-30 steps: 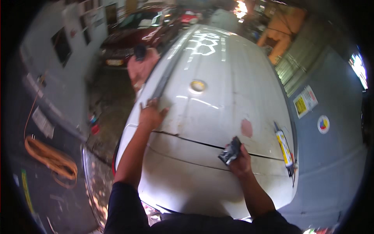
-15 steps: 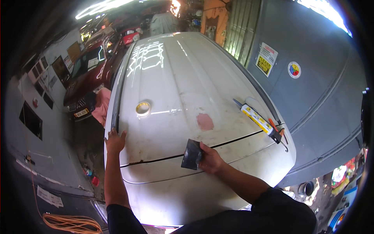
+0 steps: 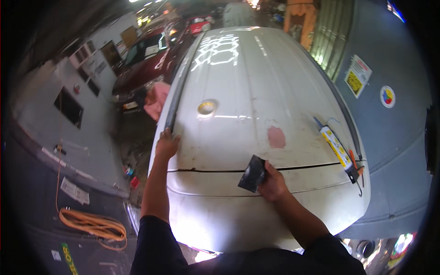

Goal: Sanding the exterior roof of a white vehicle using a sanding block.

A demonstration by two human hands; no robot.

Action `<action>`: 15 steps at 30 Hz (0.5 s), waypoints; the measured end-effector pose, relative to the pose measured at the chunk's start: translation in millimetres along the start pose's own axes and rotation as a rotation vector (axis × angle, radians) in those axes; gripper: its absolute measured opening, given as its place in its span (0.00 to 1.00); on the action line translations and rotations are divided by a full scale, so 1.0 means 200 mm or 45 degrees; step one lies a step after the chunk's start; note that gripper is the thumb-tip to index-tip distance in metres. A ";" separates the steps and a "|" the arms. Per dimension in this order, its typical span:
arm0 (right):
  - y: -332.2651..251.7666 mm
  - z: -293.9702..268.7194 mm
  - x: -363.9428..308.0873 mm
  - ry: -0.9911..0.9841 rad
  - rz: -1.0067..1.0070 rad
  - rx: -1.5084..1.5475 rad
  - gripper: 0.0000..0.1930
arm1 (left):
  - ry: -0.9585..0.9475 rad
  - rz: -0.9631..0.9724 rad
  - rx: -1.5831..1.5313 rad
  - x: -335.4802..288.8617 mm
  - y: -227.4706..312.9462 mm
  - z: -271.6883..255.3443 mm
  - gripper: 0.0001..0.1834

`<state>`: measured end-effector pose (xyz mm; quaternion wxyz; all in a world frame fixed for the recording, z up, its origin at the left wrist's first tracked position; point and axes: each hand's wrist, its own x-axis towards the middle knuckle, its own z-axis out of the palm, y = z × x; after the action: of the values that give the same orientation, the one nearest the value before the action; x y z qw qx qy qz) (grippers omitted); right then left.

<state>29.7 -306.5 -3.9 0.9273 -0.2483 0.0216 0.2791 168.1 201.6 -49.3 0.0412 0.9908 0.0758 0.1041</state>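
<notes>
The right hand [image 3: 274, 183] holds one flat black pad [image 3: 253, 174] over the rear seam of one white vehicle roof [image 3: 238, 146], while the left hand [image 3: 167, 145], holding nothing, rests fingers apart at the roof's left edge. Farther up the roof are one pink patch [image 3: 276, 137], one tape roll [image 3: 206, 115] and, at right, one caulking gun [image 3: 335, 145]; beyond the left edge are one person in pink [image 3: 158, 98] and one dark red car [image 3: 145, 68].

White vehicle roof [image 3: 220, 149], tape roll [image 3: 200, 111] left of centre, pink patch [image 3: 276, 137], caulking gun [image 3: 336, 145] lying near right edge.
</notes>
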 end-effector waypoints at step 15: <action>-0.01 0.02 0.00 0.037 -0.051 -0.116 0.28 | -0.054 -0.119 -0.087 -0.27 0.08 -0.17 0.42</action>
<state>29.9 -305.8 -0.3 0.9201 -0.2945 0.0174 0.2575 111.3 179.1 -26.1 0.0814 0.9862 0.1174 0.0834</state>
